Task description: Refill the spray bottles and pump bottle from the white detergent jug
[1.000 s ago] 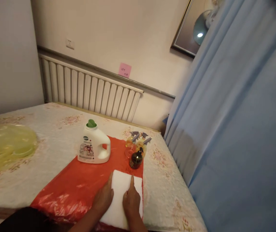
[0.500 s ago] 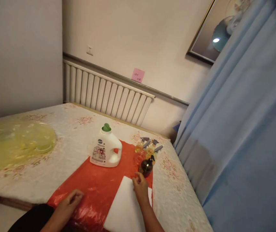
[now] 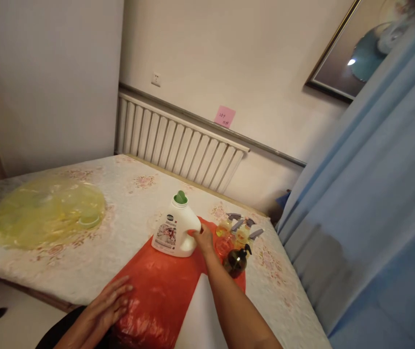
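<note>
A white detergent jug (image 3: 178, 228) with an uncapped neck and a green spout inside stands upright on a red plastic sheet (image 3: 160, 291). My right hand (image 3: 203, 237) is closed around the jug's handle, at its right side. On the near left edge of the red sheet, my left hand (image 3: 115, 298) lies with fingers stretched out, holding nothing. A dark pump bottle (image 3: 235, 262) stands just right of my right forearm. Part of a white flat board (image 3: 202, 315) shows beneath that forearm.
Spray bottles (image 3: 242, 233) with grey triggers cluster behind the pump bottle, beside a clear reddish round item (image 3: 224, 245). A yellow plastic bag (image 3: 47, 208), with a pale ring-shaped cap (image 3: 88, 221), lies on the left of the floral cloth (image 3: 130, 194). Blue curtain (image 3: 360, 203) hangs at right.
My right hand has moved from above the white board forward and left onto the jug's handle. My left hand's fingers have straightened onto the red sheet. The view has shifted left.
</note>
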### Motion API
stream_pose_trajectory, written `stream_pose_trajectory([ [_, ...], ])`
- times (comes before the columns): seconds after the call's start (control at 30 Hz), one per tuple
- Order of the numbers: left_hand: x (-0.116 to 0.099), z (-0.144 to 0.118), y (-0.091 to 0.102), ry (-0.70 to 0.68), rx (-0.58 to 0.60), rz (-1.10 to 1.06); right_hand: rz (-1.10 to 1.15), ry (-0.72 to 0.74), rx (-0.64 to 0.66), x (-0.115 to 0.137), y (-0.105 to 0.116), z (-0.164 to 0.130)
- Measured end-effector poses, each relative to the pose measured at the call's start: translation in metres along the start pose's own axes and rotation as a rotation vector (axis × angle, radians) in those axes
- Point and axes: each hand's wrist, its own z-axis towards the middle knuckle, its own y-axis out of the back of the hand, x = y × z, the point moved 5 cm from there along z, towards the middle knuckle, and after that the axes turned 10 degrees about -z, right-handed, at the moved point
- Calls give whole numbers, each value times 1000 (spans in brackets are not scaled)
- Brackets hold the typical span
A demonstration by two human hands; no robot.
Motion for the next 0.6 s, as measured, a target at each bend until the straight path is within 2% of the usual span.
stream_pose_trajectory([
  [0.13,3,5,11,-73,-38,-41,44,-59,57,-4,-17,12],
  [0.27,4,3,9,-103,-80,-57,107,-110,21,1,-22,19],
  [0.37,3,1,3,-119,-76,-80,146,-134,-46,8,-13,29],
  [0.5,2,-2,-1,-112,-89,-95,182,-147,-147,22,13,47],
  [0.6,2,-2,-1,-114,-85,-106,203,-150,-197,30,30,48],
])
